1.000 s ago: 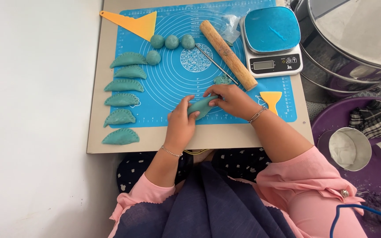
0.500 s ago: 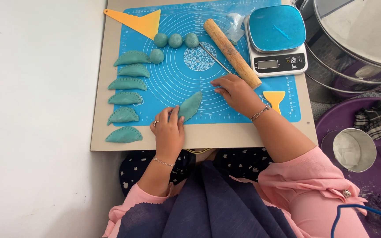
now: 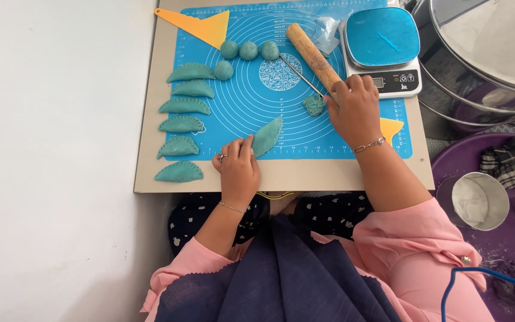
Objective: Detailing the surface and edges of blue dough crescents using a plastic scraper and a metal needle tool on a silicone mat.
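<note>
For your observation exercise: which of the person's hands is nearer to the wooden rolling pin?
Right. The right hand rests against the lower end of the wooden rolling pin, while the left hand lies well away, down-left, touching the folded dough piece.
</note>
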